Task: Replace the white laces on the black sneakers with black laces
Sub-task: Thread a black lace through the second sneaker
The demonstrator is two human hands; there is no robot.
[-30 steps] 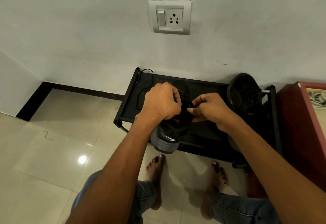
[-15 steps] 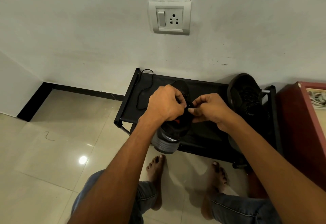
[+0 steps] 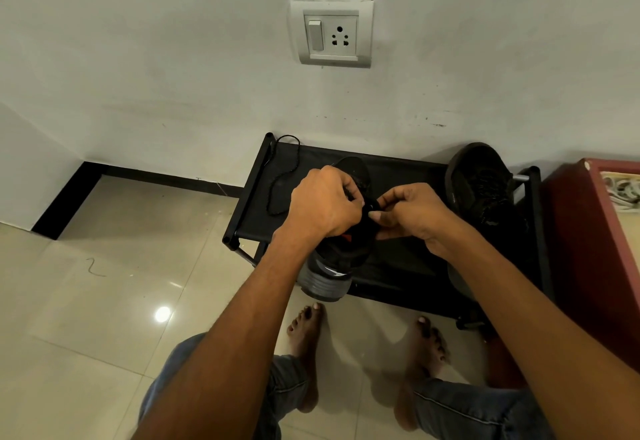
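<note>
Both hands meet over the middle of a black sneaker [image 3: 341, 249] that lies on the front edge of a low black shoe rack [image 3: 398, 266], its grey heel sole hanging past the rack's edge toward 6 o'clock and its toe pointing toward 12. Left hand [image 3: 323, 202] has its fingers curled in, gripping the upper part of the shoe at the lacing, with the thumb and forefinger pinched together facing 3 o'clock. Right hand [image 3: 412, 212] comes in from 3 o'clock, its fingertips [image 3: 375, 211] pinching a short dark piece of black lace [image 3: 370, 204] just where the two hands nearly touch; the lace is dark against the dark shoe, so how it runs through the eyelets cannot be told. On the rack's cloth shelf, at 10 o'clock from the hands, a loose black lace [image 3: 282, 180] lies in a loop, one end draped over the back rail. At 2 o'clock a second black sneaker [image 3: 481, 183] leans tilted against the wall at the rack's far end. A dark red cabinet [image 3: 588, 266] stands just beside the rack at 3 o'clock.
</note>
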